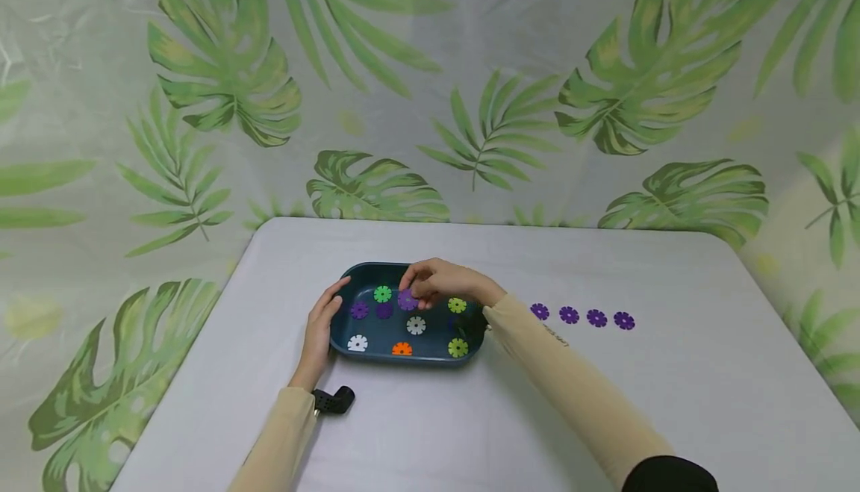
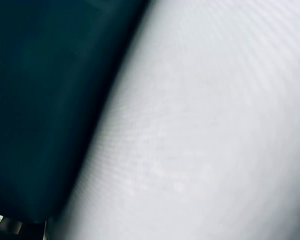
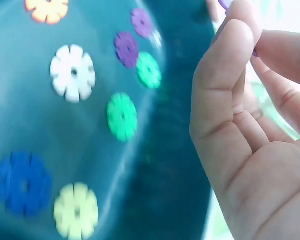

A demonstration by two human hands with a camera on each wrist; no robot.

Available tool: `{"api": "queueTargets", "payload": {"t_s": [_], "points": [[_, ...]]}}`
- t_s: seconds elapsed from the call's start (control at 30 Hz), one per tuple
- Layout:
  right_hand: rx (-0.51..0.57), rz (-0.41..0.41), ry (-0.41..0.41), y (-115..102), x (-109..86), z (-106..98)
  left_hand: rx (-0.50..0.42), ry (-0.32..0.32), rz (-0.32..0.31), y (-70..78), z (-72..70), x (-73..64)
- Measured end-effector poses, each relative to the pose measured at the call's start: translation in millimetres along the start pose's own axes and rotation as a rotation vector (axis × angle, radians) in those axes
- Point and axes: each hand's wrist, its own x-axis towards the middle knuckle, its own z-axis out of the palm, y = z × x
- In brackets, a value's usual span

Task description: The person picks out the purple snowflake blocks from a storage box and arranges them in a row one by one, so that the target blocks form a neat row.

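Observation:
My right hand point(image 1: 446, 281) is above the back of a dark teal tray point(image 1: 383, 358), pinching a purple notched plastic disc point(image 1: 407, 299) between thumb and fingers. In the right wrist view, the fingers point(image 3: 222, 75) hide most of that disc. My left hand point(image 1: 319, 331) lies along the tray's left end, fingertips at the rim. Inside the tray are purple discs point(image 1: 359, 310), a green disc point(image 1: 382, 294), white discs point(image 1: 416, 325), an orange disc point(image 1: 402, 349) and yellow-green discs point(image 1: 458, 348). A blue disc point(image 3: 24, 184) shows in the right wrist view.
To the right of the tray, several purple discs point(image 1: 569, 315) lie in a row on the white-covered table point(image 1: 672, 372). A leaf-printed curtain point(image 1: 497, 104) hangs behind the table. The left wrist view shows only the tray's side point(image 2: 45, 100) and the tablecloth point(image 2: 205, 125).

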Motion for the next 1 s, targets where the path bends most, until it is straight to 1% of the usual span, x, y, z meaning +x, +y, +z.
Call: {"api": "queueTargets", "payload": {"t_s": [0.13, 0.3, 0.5, 0.63, 0.7, 0.87, 1.0], "points": [[0.015, -0.02, 0.048, 7, -28.4, -21, 0.006, -0.001, 0.006, 0.1, 0.2, -0.9], [0.028, 0.007, 0.123, 27, -64.7, -51, 0.015, 0.016, 0.003, 1.1, -0.3, -0.2], [0.045, 0.054, 0.239, 61, -114.8, -85, 0.017, 0.009, -0.013, 2.1, -0.4, 0.5], [0.047, 0.082, 0.298, 86, -150.8, -104, 0.023, 0.009, -0.016, 2.3, 0.0, 0.1], [0.049, 0.092, 0.329, 97, -170.3, -113, 0.024, 0.008, -0.014, 2.4, 0.3, -0.3], [0.069, 0.147, 0.436, 125, -222.0, -132, 0.024, 0.003, -0.018, 3.1, 1.4, -0.8], [0.1, 0.179, 0.52, 148, -259.3, -142, 0.032, 0.002, -0.022, 3.0, 1.6, -1.0]]}}
